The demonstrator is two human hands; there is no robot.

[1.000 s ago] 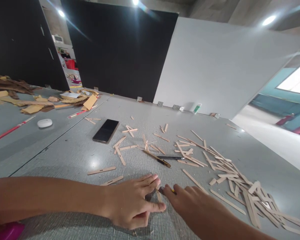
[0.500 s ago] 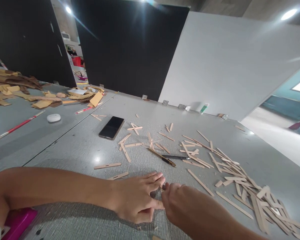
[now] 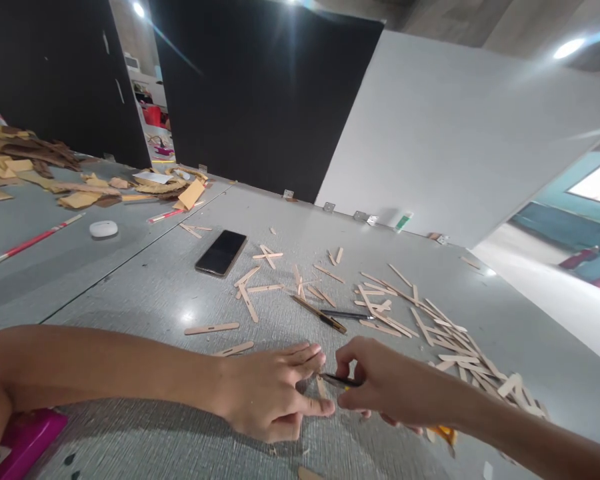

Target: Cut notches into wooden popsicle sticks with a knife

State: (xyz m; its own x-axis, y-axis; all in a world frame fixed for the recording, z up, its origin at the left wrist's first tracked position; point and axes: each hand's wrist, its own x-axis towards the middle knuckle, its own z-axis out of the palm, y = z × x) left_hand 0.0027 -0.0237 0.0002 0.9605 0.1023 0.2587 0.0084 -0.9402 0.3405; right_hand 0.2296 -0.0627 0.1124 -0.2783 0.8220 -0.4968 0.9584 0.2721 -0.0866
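My left hand (image 3: 275, 390) lies palm down on the grey table, its fingers and thumb pinning a short wooden craft stick (image 3: 321, 387) against the surface. Just right of it, my right hand (image 3: 373, 383) grips a utility knife (image 3: 340, 381) with a dark blade and some yellow on its body. The blade points left, its tip at the upper part of the stick. A yellow end (image 3: 446, 435) shows below my right wrist; most of the handle is hidden. Small wood chips lie by my left thumb.
Beyond my hands lie a brown-gold pen-like tool (image 3: 320, 313), a dark slim tool (image 3: 347, 314) and notched sticks (image 3: 211, 328). A phone (image 3: 222, 253) and white earbud case (image 3: 103, 229) are further left. Loose sticks (image 3: 460, 340) pile up at right. A magenta object (image 3: 35, 443) sits under my left arm.
My right hand has drawn back to the right and opened up its grip, so the knife blade and the pinned stick now show. My left hand stays nearly in place.
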